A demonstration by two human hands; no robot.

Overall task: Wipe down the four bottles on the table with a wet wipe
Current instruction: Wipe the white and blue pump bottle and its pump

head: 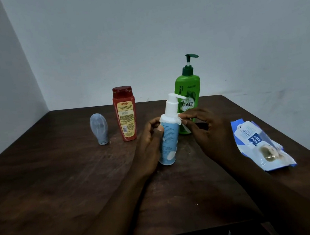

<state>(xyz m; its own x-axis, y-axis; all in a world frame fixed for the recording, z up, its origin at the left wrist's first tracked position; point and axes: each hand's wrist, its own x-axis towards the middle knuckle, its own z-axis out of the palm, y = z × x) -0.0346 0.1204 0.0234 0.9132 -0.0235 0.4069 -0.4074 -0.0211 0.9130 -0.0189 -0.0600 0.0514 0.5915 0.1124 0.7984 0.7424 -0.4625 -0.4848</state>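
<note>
Head view, left hand (pixel 149 137) gripping white-blue pump bottle (pixel 168 135) tilted above counter (pixel 61 186), right hand (pixel 207 128) pinching wet wipe (pixel 182 123) against its shoulder, green pump bottle (pixel 187 94) just behind.

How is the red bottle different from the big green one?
The green bottle is taller than the red bottle. The green bottle has a pump on top; the red bottle has a flat red cap. Both stand upright on the table.
</note>
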